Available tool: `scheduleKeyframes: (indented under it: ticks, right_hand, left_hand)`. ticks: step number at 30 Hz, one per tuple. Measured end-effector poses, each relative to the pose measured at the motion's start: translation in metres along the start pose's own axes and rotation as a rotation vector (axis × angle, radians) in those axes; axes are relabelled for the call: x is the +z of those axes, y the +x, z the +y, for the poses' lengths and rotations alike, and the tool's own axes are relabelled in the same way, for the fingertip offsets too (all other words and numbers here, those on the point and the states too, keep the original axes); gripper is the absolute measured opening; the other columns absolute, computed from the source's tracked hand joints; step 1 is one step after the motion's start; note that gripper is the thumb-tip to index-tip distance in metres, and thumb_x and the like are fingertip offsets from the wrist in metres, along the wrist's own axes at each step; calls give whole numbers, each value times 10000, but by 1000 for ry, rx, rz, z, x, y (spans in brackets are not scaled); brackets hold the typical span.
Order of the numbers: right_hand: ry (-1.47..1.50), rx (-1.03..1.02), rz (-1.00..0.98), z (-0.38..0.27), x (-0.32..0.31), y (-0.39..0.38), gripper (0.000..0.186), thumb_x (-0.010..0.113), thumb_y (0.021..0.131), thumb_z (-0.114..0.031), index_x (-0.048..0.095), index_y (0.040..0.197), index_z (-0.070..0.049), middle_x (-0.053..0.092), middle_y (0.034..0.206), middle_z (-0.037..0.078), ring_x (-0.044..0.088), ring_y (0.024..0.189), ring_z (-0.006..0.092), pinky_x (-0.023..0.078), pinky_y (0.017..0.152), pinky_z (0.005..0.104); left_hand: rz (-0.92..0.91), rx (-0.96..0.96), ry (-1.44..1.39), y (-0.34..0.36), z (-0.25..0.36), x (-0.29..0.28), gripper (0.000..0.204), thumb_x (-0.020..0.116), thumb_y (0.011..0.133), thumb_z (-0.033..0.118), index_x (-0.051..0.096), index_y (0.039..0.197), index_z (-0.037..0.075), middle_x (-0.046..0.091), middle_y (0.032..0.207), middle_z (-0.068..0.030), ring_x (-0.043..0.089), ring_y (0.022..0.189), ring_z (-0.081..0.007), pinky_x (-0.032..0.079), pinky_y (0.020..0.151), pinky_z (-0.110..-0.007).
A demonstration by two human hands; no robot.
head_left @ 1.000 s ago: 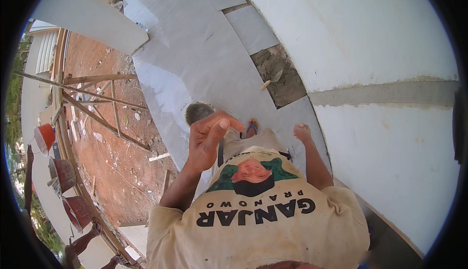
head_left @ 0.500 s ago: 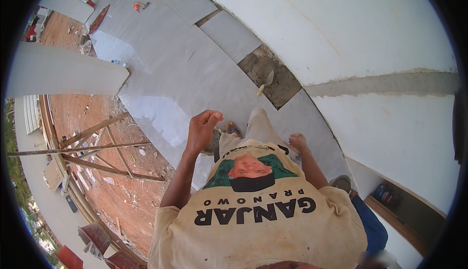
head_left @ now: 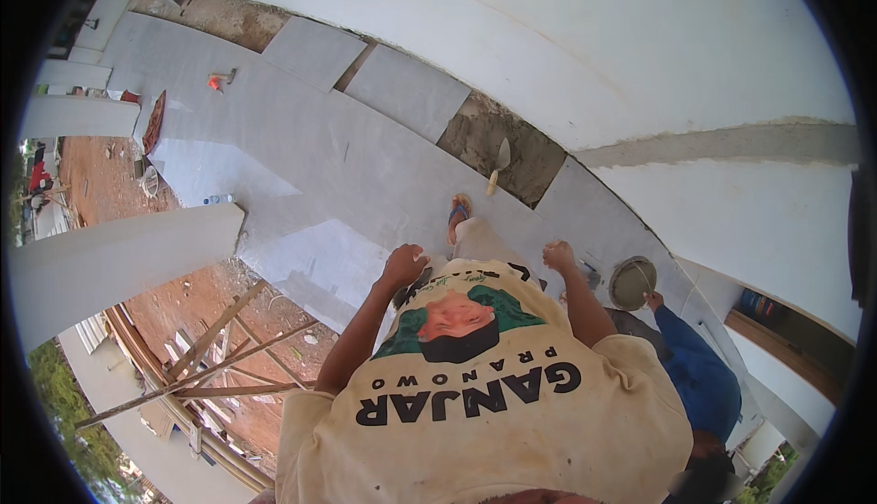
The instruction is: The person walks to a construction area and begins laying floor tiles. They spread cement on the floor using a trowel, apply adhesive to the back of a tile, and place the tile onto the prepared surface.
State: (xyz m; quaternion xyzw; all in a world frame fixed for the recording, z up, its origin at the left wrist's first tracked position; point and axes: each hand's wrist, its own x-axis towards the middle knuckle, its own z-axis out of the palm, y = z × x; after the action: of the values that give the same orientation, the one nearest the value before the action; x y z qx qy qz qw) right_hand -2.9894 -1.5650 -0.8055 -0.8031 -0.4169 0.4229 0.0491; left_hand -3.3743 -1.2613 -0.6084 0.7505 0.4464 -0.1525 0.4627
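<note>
My left hand [head_left: 402,264] and my right hand [head_left: 558,255] hang at either side of my printed beige shirt [head_left: 484,440], fingers curled, with nothing visible in them. One sandaled foot [head_left: 459,218] stands on large grey tiles. Beyond it, a trowel [head_left: 501,159] with a pale handle lies by a mortar-covered gap [head_left: 475,129] in the tiling. At right, a co-worker in a blue sleeve [head_left: 694,367] has a hand [head_left: 654,300] at a bucket [head_left: 632,275] of grey mix.
A white wall [head_left: 694,74] borders the tiles on the right. Pillars [head_left: 119,248], a bottle [head_left: 219,199] and an orange-handled tool [head_left: 219,80] are at left. Timber braces [head_left: 219,349] stand over red soil. A dark opening [head_left: 786,330] is low in the wall.
My view has swung along the tiled walkway, bringing its far end in. My left hand has come down to my side. The co-worker with the bucket has appeared at my right.
</note>
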Motion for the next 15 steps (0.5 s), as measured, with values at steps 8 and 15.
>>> scheduleKeyframes:
  ticks: [8,15]
  right_hand:
    - [594,222,145,-175,-8,64,260,577,841,-183,690,965,16,696,733,98,672,597,173,560,563,319]
    - [566,367,274,-199,42,76,238,603,851,-181,690,976,3,685,688,78,678,589,174,556,558,320]
  left_hand:
    - [-320,184,686,83,-127,-22,316,694,816,373,730,1070,188,605,1091,-143,533,1155,-356,483,919,-523]
    - [-529,315,734,141,-78,-120,231,659,814,342,751,933,166,645,1002,-102,590,1069,-315,495,842,-522]
